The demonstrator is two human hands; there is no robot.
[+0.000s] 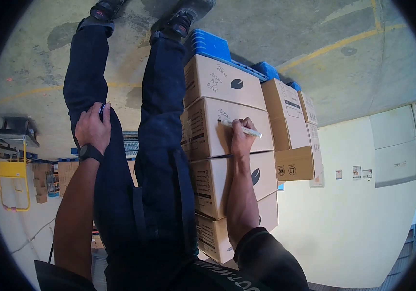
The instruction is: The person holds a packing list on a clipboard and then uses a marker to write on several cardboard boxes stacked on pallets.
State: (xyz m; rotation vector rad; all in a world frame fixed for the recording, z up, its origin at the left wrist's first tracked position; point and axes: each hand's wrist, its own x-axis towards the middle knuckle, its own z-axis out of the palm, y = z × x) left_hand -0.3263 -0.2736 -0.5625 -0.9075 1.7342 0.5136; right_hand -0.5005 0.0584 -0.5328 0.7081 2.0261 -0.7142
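My right hand [243, 139] is closed around a white marker pen [253, 131]. Its dark tip is at the face of a brown cardboard box [256, 114], just under handwriting that reads "AEON". The adjoining box [246, 94] nearer the pallet bears several handwritten lines and a black leaf print. My right forearm crosses a further box [207, 182] in the same stack. My left hand [93, 127], with a dark watch at the wrist, rests against my left leg. Its fingers are curled on a small dark object [102, 111], mostly hidden, whose kind I cannot make out.
The boxes stand on a blue plastic pallet [211, 46]. More cartons [285, 111] sit beside the stack. On the left are a yellow-handled trolley [13, 169] and other boxes [39, 179]. Yellow lines mark the concrete floor [285, 29]; a pale wall [334, 228] is at right.
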